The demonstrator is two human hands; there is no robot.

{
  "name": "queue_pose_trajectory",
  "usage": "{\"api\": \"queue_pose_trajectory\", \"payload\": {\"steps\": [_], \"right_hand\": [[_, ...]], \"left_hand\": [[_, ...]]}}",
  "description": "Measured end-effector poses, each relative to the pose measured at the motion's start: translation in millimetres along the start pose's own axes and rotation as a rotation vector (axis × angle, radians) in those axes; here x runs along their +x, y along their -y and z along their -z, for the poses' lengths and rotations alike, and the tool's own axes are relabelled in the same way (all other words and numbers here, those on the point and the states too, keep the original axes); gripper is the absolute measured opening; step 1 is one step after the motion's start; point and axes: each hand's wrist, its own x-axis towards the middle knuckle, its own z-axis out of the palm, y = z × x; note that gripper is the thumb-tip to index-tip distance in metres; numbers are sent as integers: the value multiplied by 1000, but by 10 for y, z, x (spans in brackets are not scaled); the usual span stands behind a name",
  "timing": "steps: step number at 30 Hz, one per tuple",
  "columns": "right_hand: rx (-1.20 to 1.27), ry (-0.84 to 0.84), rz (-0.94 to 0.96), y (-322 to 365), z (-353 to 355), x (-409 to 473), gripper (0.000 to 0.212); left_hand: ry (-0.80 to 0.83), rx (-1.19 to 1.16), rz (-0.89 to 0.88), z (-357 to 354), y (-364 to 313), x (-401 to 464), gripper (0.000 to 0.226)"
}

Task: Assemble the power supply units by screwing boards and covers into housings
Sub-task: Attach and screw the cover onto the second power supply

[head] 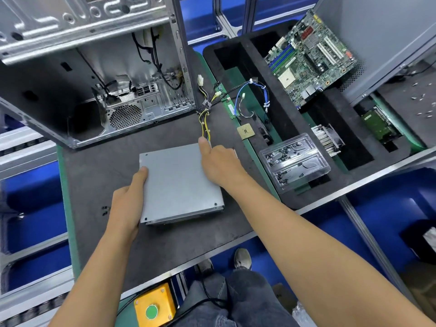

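A grey metal power supply unit (178,182) lies flat on the dark mat, its cover facing up with small screw holes at the corners. My left hand (127,201) grips its left edge, thumb on the cover's top. My right hand (220,165) holds the right edge, thumb lying along the far right corner and fingers curled over the side. A bundle of yellow and black cables (204,116) runs from the unit's far side toward the open computer case (99,74).
A clear plastic tray of screws (295,165) sits to the right. A CPU chip (245,131), a motherboard (311,57), a heatsink (328,138) and blue wires (252,90) lie in the black foam tray (292,128). A yellow button box (154,305) hangs below the bench front.
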Motion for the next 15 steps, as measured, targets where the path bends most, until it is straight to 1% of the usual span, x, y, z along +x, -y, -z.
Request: {"api": "queue_pose_trajectory", "payload": {"steps": [3, 9, 15], "right_hand": [[-59, -15, 38, -23, -38, -7, 53], [-229, -85, 111, -37, -91, -71, 58], [-276, -89, 119, -15, -109, -34, 60]], "left_hand": [[0, 35, -27, 1, 16, 4, 56], [-12, 114, -86, 11, 55, 3, 60], [-5, 84, -77, -15, 96, 14, 57]]}}
